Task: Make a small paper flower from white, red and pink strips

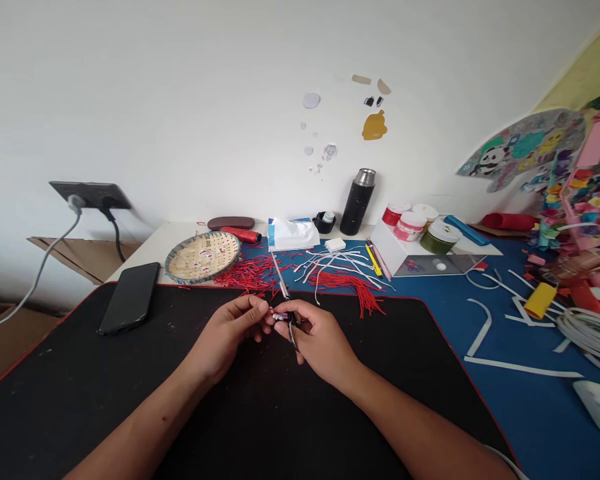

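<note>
Head view: left hand [230,331] pinches a small pale piece [279,316] in its grip, right hand [323,341] clasps scissors [281,287], red strips [247,273] heaped already cut, seemingly midway.

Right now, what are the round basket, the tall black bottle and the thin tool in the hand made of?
Round shallow woven basket: pale flat strips plaited crosswise, likely bamboo or straw, matt. Tall black cylindrical bottle: probably painted metal; its cap shines silver. Long thin grey tool in the right hand: looks like steel, bright and slim, perhaps scissors.
</note>
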### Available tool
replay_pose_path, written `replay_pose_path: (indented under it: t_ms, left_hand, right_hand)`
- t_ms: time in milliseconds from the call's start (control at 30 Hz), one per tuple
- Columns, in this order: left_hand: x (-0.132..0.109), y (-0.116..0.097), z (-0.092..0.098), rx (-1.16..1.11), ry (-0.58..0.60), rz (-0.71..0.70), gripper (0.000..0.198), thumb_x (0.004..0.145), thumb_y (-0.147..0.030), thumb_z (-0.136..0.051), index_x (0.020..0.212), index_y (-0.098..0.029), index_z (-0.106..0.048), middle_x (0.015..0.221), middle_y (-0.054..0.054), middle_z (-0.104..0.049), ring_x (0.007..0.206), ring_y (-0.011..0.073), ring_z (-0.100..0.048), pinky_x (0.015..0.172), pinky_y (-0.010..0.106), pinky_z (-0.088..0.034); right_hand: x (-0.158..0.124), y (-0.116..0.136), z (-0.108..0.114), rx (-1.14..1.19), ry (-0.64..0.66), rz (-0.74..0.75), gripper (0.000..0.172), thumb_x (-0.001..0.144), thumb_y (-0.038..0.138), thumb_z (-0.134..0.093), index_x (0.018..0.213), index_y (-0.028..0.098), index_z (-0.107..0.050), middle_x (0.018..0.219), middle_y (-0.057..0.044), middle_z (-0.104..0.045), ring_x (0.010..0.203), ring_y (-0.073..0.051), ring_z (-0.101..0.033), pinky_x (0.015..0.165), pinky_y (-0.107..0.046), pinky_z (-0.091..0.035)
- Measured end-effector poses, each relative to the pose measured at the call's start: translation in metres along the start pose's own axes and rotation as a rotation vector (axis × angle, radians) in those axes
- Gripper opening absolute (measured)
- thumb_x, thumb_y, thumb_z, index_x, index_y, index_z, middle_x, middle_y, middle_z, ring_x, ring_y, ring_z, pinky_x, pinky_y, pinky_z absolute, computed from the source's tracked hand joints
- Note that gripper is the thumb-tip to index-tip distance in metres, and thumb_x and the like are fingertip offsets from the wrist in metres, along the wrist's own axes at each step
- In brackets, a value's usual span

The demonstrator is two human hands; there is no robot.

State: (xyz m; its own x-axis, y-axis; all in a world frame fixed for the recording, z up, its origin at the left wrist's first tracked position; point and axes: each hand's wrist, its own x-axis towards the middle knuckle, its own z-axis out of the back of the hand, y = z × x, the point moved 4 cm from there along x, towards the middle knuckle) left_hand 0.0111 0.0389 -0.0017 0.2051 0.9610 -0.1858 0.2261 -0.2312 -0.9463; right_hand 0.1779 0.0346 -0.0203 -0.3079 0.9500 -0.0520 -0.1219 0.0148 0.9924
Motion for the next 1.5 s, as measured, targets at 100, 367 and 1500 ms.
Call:
replay_pose_path:
  t_ms: [100, 367, 1500]
  left_hand:
    - [-0.001, 0.000, 0.000, 0.009, -0.001, 0.001, 0.033, 0.079, -0.047, -0.084, 0.074, -0.017, -0.072, 0.072, 0.004, -0.071, 0.065, 0.0143, -0.059, 0.057, 0.023, -0.045]
    - [-0.002, -0.003, -0.001, -0.021, -0.014, -0.004, 0.035, 0.077, -0.047, -0.086, 0.073, -0.017, -0.070, 0.068, 0.002, -0.068, 0.062, 0.0133, -0.056, 0.055, 0.022, -0.043]
    - [-0.003, -0.003, -0.008, 0.286, 0.066, -0.055, 0.037, 0.081, -0.052, -0.080, 0.092, -0.019, -0.068, 0.078, 0.001, -0.064, 0.070, 0.0175, -0.059, 0.059, 0.026, -0.046]
  right_hand:
    - [0.000, 0.003, 0.001, -0.008, 0.005, -0.004, 0.023, 0.092, 0.039, -0.070, 0.109, 0.026, -0.074, 0.078, 0.002, -0.068, 0.042, -0.007, -0.054, 0.039, -0.020, -0.038]
    - [0.002, 0.010, 0.001, 0.106, 0.025, -0.027, 0.023, 0.089, 0.042, -0.069, 0.097, 0.020, -0.071, 0.063, 0.007, -0.053, 0.036, -0.007, -0.051, 0.037, -0.019, -0.032]
    - [0.004, 0.009, 0.002, 0.327, -0.030, -0.159, 0.051, 0.074, 0.062, -0.079, 0.095, 0.017, -0.068, 0.058, 0.008, -0.052, 0.037, -0.006, -0.046, 0.038, -0.020, -0.030]
